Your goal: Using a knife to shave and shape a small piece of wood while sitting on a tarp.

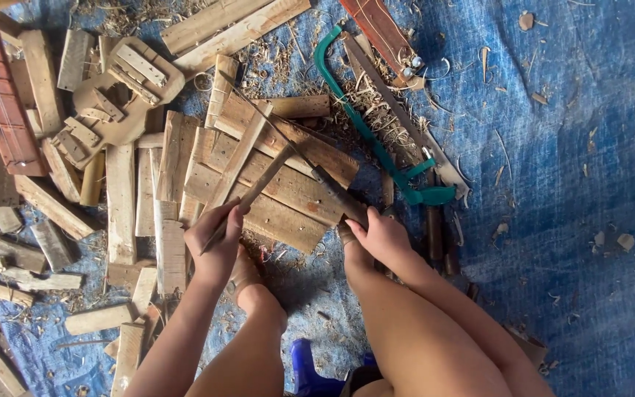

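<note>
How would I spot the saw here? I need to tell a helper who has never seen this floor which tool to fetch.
Start at the blue tarp covering the floor, then look to the right edge of the pile of wood offcuts in the upper middle. There lies the bow saw, slanting down to the right. Its curved green frame is the only green thing among brown wood and shavings.
</note>
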